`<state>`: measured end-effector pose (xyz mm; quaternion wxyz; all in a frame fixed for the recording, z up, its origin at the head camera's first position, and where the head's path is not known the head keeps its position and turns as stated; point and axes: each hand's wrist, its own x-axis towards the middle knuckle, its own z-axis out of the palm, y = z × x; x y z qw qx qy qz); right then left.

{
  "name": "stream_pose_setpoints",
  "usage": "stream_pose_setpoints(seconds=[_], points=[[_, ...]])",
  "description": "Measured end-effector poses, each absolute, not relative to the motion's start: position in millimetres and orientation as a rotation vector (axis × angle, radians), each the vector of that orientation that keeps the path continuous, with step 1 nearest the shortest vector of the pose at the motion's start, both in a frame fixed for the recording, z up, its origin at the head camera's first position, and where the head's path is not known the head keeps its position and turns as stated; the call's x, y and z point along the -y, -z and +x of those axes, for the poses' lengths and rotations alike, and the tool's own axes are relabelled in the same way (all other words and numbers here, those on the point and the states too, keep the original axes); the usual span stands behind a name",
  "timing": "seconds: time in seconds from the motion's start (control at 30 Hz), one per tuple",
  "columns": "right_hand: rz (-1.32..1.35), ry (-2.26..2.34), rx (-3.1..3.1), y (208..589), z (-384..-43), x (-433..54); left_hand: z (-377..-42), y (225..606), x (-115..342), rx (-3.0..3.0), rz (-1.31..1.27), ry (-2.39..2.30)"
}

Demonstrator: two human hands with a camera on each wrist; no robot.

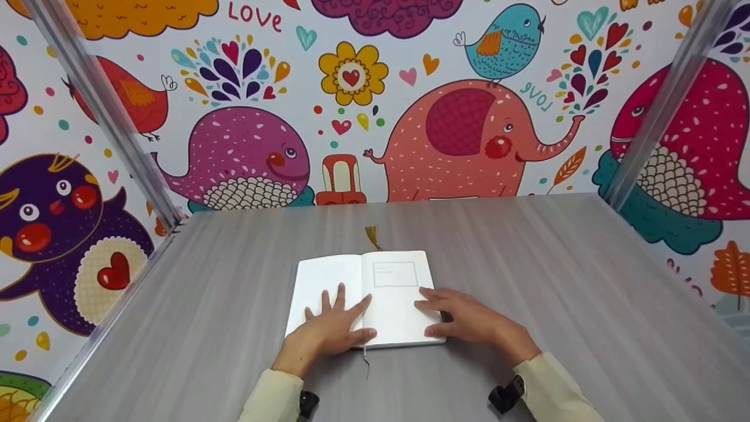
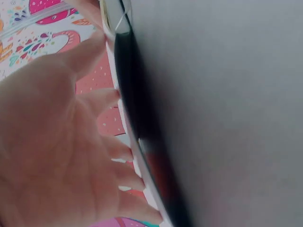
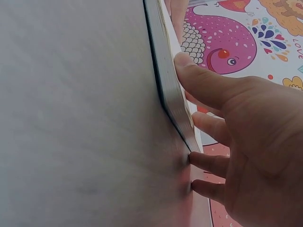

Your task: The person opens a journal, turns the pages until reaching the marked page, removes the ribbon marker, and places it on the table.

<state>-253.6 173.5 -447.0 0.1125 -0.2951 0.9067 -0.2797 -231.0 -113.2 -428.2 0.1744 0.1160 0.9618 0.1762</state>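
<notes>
An open notebook (image 1: 394, 313) with white pages lies flat on the grey table. A thin-lined box is printed high on its right page, and its dark cover edge shows in both wrist views. My left hand (image 1: 331, 325) rests with spread fingers on the left page, its thumb reaching over the spine. At the right edge my right hand (image 1: 469, 316) touches the right page with fingertips and thumb, the fingers extended. In the right wrist view the thick block of pages (image 3: 173, 90) stands beside the thumb.
A gold tassel (image 1: 372, 236) sticks out above the notebook's spine, and a thin ribbon (image 1: 367, 363) trails below it. Around the grey table (image 1: 205, 305) stand walls with cartoon animals and metal corner posts (image 1: 111, 117).
</notes>
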Motion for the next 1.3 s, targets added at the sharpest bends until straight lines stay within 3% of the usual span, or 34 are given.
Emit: stream_pose_setpoints(seconds=[0.43,1.3], points=[[-0.788,0.837,-2.639,445.6,-252.2,-173.7,-233.2,429.9,114.0,-2.705,0.293,-0.562],[-0.876,0.77,-2.601,444.6,-254.7,-181.9,-232.6,430.3,112.9,-2.715,0.262,-0.56]])
